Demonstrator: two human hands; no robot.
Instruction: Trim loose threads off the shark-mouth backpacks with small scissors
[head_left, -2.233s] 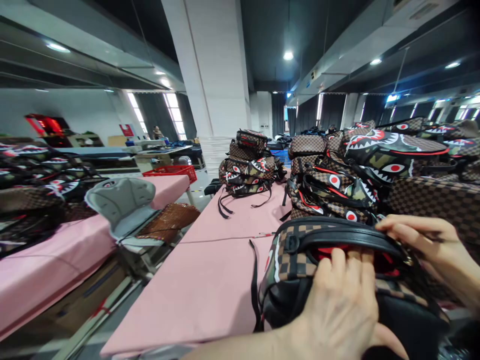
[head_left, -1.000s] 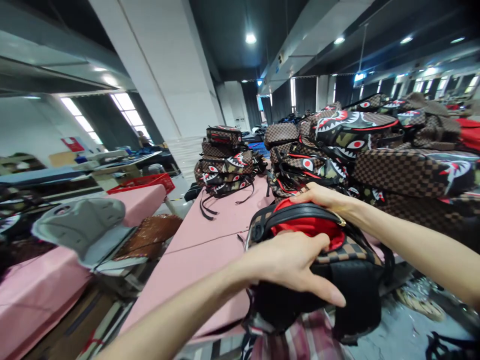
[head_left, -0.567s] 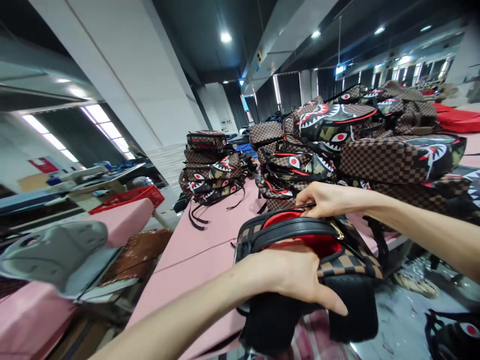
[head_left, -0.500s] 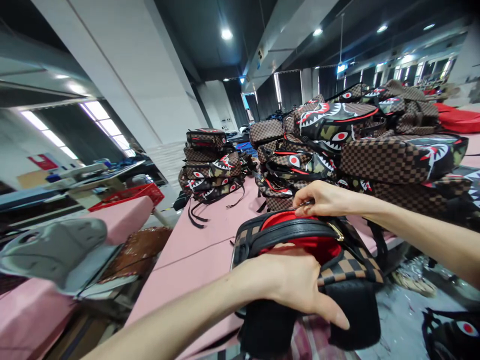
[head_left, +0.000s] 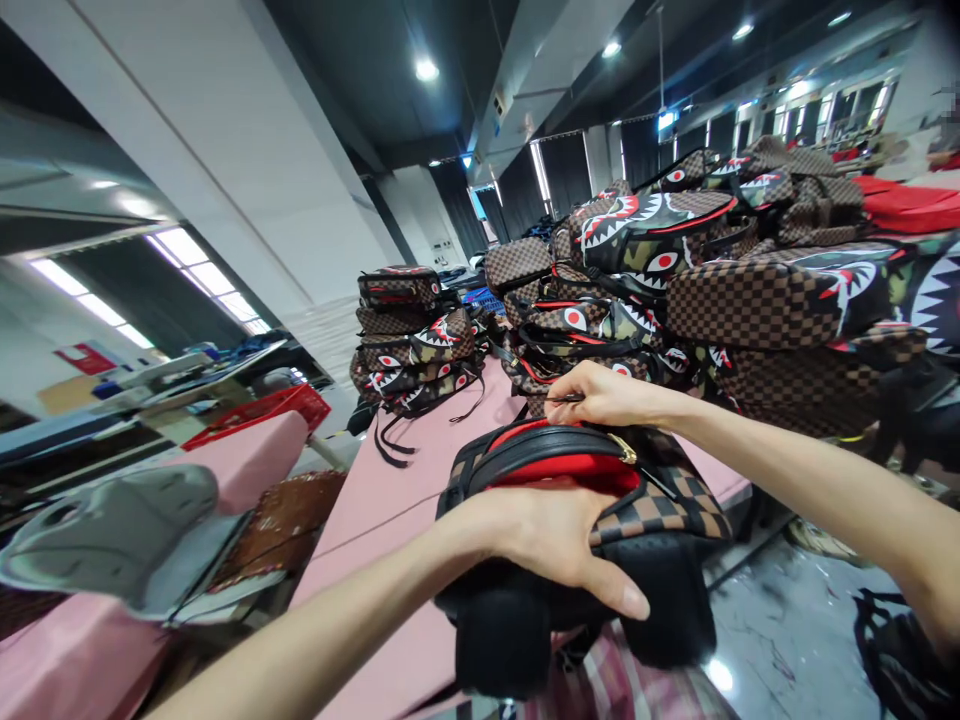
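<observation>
Right in front of me a checkered brown and black backpack (head_left: 652,515) with a red lining stands at the pink table's edge, its top opening showing. A black carry handle (head_left: 525,452) with a gold buckle arches over the opening. My left hand (head_left: 559,535) reaches into the opening, fingers hidden inside and thumb outside over the near panel, so the near rim lies in its grip. At the far side of the opening, my right hand (head_left: 596,395) is closed in a pinch on the backpack's rim. Black padded pieces hang down on the near side.
The pink table (head_left: 356,540) carries a small stack of shark-face backpacks (head_left: 412,345) and, farther right, a large pile of checkered backpacks (head_left: 750,300). To the left are a grey chair (head_left: 112,525) and a red crate (head_left: 262,412). Shiny floor shows at lower right.
The backpack and both hands now sit a little farther left in view, and the whole scene has shifted slightly. Both hands keep their hold on the rim.
</observation>
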